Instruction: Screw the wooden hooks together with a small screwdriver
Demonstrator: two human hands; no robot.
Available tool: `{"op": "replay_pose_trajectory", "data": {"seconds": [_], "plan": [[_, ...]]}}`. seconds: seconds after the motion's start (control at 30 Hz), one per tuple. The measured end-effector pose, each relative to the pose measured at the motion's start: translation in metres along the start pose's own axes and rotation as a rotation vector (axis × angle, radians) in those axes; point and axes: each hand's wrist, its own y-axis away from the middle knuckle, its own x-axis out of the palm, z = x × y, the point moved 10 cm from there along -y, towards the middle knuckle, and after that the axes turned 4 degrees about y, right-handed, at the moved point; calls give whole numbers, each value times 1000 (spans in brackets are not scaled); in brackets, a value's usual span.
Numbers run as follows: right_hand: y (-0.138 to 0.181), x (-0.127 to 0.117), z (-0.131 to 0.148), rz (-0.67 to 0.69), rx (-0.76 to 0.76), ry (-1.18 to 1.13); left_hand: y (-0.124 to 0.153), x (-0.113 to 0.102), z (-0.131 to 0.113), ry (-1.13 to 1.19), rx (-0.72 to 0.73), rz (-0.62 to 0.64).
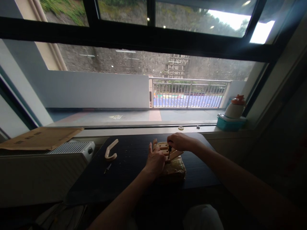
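Before a window [134,36], a dark table [96,185] bears a block [177,169], right of centre; on it the left hand [155,160] touches wooden pieces [163,146], grip unclear; the right hand [179,141] holds a screwdriver [170,149].

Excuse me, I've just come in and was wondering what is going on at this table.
A person is working at the dark table with both hands. The right hand holds what looks like a screwdriver, its tip pointing down at the wooden pieces. The left hand rests against those pieces, above a shiny, wrapped block. A hook-shaped wooden piece lies apart on the left, with small metal bits nearby.
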Motion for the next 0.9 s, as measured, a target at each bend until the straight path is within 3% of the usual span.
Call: {"op": "replay_pose_trajectory", "data": {"seconds": [0.33, 0.57, 0.9], "plan": [[1, -3, -6, 48, 61, -17, 0, -2, -1, -27, -6, -16], [4, -9, 6, 49, -49, 12, -1, 0, 1, -27, -12, 2], [1, -1, -11, -17, 91, -25, 0, 0, 1, -9, 10, -43]]}}
